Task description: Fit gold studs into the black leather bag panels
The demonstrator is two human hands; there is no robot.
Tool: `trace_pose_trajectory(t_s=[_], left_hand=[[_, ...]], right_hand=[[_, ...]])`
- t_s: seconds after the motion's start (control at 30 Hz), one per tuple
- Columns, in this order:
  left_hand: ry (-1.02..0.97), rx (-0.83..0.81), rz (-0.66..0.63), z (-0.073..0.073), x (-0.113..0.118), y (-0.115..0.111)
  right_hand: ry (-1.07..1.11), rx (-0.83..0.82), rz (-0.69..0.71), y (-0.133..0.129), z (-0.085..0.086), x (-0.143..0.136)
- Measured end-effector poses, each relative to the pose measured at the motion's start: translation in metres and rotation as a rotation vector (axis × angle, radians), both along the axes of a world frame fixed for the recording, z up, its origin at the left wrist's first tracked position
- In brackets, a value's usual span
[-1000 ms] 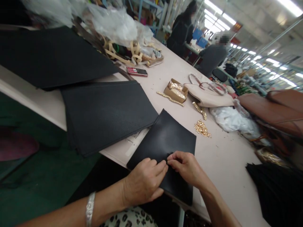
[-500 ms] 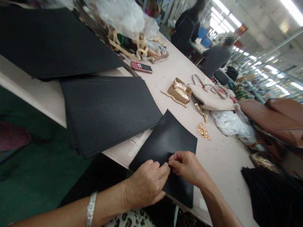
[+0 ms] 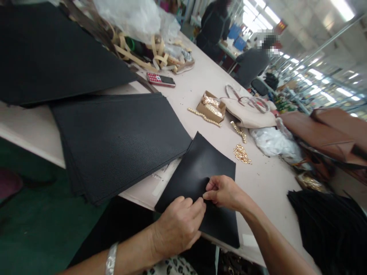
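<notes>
A smooth black leather panel (image 3: 197, 160) lies at the table's near edge. My left hand (image 3: 180, 225) is closed at its near side, with the fingers curled on top and the thumb low by the edge. Over the middle of the panel my right hand (image 3: 223, 191) pinches with thumb and forefinger, right beside the left fingertips. Whatever sits in that pinch is too small and covered to make out. Small gold metal pieces (image 3: 241, 153) lie in a loose pile beyond the panel.
Stacked black leather panels (image 3: 123, 141) overhang the table edge at left. Farther back are a red phone (image 3: 160, 79), a small cardboard box (image 3: 211, 107) with bagged gold parts, and a cream bag (image 3: 249, 112). Black pieces (image 3: 329, 225) are piled at right. Two people stand in the background.
The view has shifted a little, so the table things sit farther left. Both hands stay together on the panel; the right hand's fingers have moved slightly.
</notes>
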State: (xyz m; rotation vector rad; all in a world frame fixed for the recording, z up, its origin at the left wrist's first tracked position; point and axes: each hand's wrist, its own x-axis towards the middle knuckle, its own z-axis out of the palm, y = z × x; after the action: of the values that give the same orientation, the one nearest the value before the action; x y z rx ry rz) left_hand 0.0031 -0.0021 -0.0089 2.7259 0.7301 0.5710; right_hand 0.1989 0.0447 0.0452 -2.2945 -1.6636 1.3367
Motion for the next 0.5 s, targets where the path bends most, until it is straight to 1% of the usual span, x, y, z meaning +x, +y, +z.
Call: trace_pose_trajectory(t_s=[0.07,0.13,0.2,0.27,0.33,0.4,0.47,0.5], left_hand=[[-0.001,0.013,0.023,-0.001,0.000,-0.001],[-0.016,0.042,0.049,-0.003,-0.001,-0.001],[-0.051,0.077,0.069,-0.005,-0.001,0.001],[-0.106,0.104,0.073,-0.007,-0.001,0.001],[-0.162,0.119,0.072,-0.007,0.002,0.001],[-0.195,0.112,0.049,-0.004,0.004,-0.001],[-0.214,0.038,0.005,0.002,0.005,-0.005],[-0.224,-0.051,-0.017,0.006,0.005,-0.007]], right_hand=[[-0.047,0.115,0.027,-0.005,0.002,0.003],[-0.124,0.287,0.039,-0.013,0.005,0.012],[-0.246,0.490,-0.034,-0.026,0.005,0.027],[-0.308,0.637,-0.172,-0.040,0.000,0.044],[-0.196,0.666,-0.316,-0.052,-0.009,0.057],[-0.022,0.654,-0.400,-0.061,-0.020,0.065],[0.088,0.650,-0.440,-0.069,-0.025,0.071],[0.123,0.650,-0.448,-0.075,-0.024,0.076]])
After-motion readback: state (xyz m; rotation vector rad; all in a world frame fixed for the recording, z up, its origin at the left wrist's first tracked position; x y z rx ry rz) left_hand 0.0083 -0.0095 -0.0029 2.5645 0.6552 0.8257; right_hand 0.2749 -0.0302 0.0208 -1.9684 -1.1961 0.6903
